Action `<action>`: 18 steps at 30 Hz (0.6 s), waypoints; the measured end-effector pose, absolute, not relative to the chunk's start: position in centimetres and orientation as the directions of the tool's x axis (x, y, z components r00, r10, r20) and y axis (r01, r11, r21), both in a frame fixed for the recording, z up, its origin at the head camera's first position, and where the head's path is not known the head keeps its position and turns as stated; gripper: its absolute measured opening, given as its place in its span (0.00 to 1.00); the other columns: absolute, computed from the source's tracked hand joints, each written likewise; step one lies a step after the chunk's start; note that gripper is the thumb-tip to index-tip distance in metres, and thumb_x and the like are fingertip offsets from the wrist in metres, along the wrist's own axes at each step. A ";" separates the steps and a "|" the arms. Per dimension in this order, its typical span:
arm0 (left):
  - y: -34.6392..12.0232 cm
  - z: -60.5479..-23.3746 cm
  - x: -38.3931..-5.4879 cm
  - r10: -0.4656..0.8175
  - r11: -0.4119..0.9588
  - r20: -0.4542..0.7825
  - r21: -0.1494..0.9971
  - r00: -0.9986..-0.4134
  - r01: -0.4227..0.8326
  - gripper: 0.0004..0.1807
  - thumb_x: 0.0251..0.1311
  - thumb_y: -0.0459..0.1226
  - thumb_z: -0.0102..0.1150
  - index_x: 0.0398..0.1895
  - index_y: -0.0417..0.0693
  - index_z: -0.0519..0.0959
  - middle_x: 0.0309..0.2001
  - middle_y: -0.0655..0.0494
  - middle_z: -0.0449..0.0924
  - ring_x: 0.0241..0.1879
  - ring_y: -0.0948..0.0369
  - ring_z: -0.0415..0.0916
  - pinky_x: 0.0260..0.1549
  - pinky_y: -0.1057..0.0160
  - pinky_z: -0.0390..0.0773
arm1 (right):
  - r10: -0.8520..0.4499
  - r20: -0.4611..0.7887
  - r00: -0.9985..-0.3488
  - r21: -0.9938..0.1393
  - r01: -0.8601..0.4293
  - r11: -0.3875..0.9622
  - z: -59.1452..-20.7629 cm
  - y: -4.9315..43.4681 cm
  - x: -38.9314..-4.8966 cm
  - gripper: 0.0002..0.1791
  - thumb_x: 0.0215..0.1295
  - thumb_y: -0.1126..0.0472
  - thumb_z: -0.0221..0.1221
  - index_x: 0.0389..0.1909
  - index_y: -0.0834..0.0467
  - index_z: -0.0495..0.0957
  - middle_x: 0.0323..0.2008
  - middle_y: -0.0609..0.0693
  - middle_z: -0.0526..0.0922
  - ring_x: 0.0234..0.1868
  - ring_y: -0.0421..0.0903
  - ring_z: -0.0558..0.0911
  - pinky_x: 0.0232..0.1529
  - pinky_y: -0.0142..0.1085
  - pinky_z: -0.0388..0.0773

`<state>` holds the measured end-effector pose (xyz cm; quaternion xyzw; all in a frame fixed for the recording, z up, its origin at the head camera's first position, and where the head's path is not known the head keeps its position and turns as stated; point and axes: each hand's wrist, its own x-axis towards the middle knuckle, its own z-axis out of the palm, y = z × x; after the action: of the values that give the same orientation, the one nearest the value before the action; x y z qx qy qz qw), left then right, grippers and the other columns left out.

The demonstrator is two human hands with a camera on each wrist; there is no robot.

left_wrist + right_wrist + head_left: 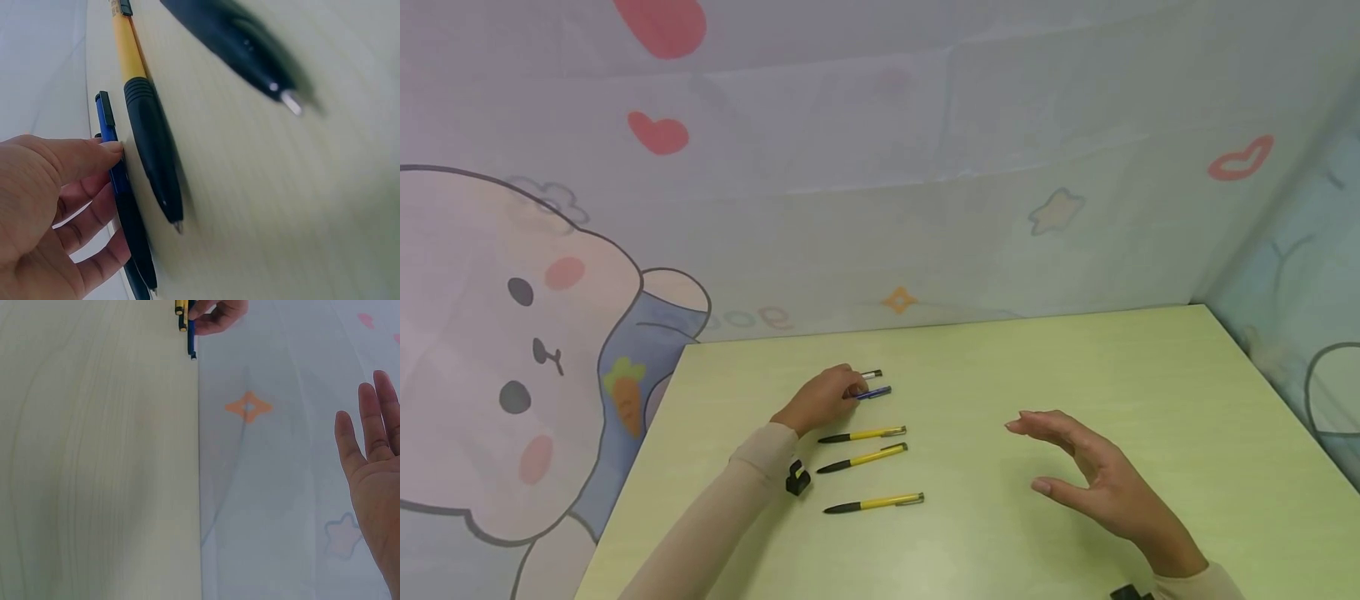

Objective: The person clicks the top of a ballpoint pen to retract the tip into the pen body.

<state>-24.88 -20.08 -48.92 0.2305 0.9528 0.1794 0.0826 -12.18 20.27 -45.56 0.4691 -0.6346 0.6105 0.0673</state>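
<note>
Blue pen (876, 392) is pinched by L hand (823, 397), btwn white pen (871, 375) & yellow pens (874, 434) on pale wood-grained counter (1000, 358); R hand (1097, 482) is held spread, empty. White pen (v. close) could be knocked by L fingers (94, 215), or slim barrels (128, 53) set rolling; ribbed black sleeve (153, 150), prob. plastic, is seen.

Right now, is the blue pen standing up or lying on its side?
On its side: the head view shows the blue pen stretched along the table, like the yellow pens, with the left hand pinching it.
</note>
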 end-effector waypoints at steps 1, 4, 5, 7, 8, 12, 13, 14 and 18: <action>-20.1 -48.9 -24.9 0.466 0.831 -0.076 0.378 -0.881 0.407 0.10 0.67 0.32 0.64 0.49 0.47 0.84 0.43 0.55 0.80 0.44 0.59 0.79 0.47 0.57 0.82 | -0.513 0.659 -0.550 -0.711 -0.678 -0.187 -45.5 20.3 -12.2 0.40 0.48 0.89 0.61 0.66 0.80 0.61 0.62 0.65 0.76 0.67 0.52 0.74 0.71 0.33 0.66; -20.1 -49.0 -24.9 0.459 0.837 -0.080 0.372 -0.885 0.401 0.09 0.67 0.32 0.64 0.49 0.48 0.84 0.43 0.56 0.80 0.44 0.59 0.79 0.47 0.58 0.82 | -0.513 0.660 -0.549 -0.711 -0.678 -0.189 -45.5 20.3 -12.2 0.40 0.48 0.89 0.61 0.66 0.80 0.61 0.62 0.65 0.76 0.67 0.52 0.74 0.71 0.33 0.66; -20.1 -49.0 -24.9 0.457 0.839 -0.080 0.371 -0.886 0.399 0.09 0.67 0.32 0.64 0.49 0.48 0.84 0.43 0.56 0.80 0.43 0.60 0.79 0.47 0.58 0.81 | -0.513 0.660 -0.549 -0.711 -0.677 -0.190 -45.5 20.3 -12.2 0.40 0.48 0.89 0.61 0.66 0.80 0.61 0.62 0.66 0.76 0.67 0.52 0.74 0.71 0.33 0.66; -20.1 -49.0 -24.9 0.453 0.839 -0.080 0.374 -0.888 0.394 0.09 0.67 0.32 0.64 0.49 0.48 0.84 0.42 0.56 0.79 0.43 0.60 0.78 0.47 0.58 0.81 | -0.513 0.660 -0.549 -0.711 -0.676 -0.191 -45.4 20.3 -12.2 0.40 0.48 0.89 0.61 0.66 0.80 0.61 0.62 0.66 0.76 0.67 0.52 0.74 0.71 0.34 0.66; -20.1 -49.0 -24.9 0.451 0.839 -0.080 0.378 -0.889 0.392 0.09 0.67 0.32 0.65 0.48 0.47 0.84 0.42 0.56 0.79 0.43 0.60 0.78 0.46 0.58 0.81 | -0.513 0.660 -0.548 -0.711 -0.676 -0.192 -45.4 20.3 -12.2 0.40 0.48 0.89 0.61 0.66 0.80 0.61 0.62 0.66 0.76 0.67 0.52 0.74 0.71 0.34 0.66; -20.0 -49.0 -24.8 0.444 0.841 -0.084 0.382 -0.892 0.383 0.09 0.66 0.33 0.65 0.48 0.47 0.83 0.42 0.56 0.79 0.43 0.60 0.78 0.47 0.58 0.81 | -0.515 0.663 -0.544 -0.708 -0.679 -0.194 -45.5 20.3 -12.2 0.40 0.48 0.89 0.61 0.66 0.80 0.61 0.62 0.65 0.76 0.67 0.53 0.74 0.71 0.34 0.66; -19.9 -48.9 -24.8 0.443 0.842 -0.084 0.381 -0.893 0.382 0.09 0.66 0.33 0.66 0.48 0.48 0.84 0.42 0.56 0.79 0.43 0.60 0.78 0.47 0.58 0.81 | -0.516 0.662 -0.543 -0.708 -0.679 -0.195 -45.5 20.3 -12.2 0.40 0.48 0.89 0.61 0.66 0.81 0.61 0.62 0.65 0.76 0.67 0.53 0.74 0.71 0.34 0.66; -19.9 -48.9 -24.8 0.441 0.843 -0.083 0.380 -0.893 0.381 0.08 0.66 0.33 0.66 0.47 0.48 0.84 0.41 0.57 0.79 0.43 0.60 0.78 0.47 0.58 0.81 | -0.517 0.662 -0.543 -0.709 -0.678 -0.195 -45.5 20.3 -12.2 0.40 0.48 0.89 0.61 0.66 0.81 0.61 0.63 0.65 0.76 0.67 0.53 0.74 0.71 0.34 0.66; -20.0 -48.9 -24.7 0.442 0.847 -0.085 0.366 -0.893 0.385 0.07 0.67 0.33 0.65 0.46 0.48 0.83 0.41 0.57 0.79 0.41 0.61 0.76 0.46 0.58 0.80 | -0.519 0.653 -0.552 -0.717 -0.671 -0.189 -45.6 20.3 -12.2 0.40 0.48 0.89 0.61 0.67 0.80 0.61 0.63 0.65 0.76 0.67 0.53 0.74 0.71 0.33 0.66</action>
<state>-24.65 -19.96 -48.87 0.2161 0.9575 0.1723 0.0832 -12.19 20.33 -45.61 0.4691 -0.6339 0.6118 0.0620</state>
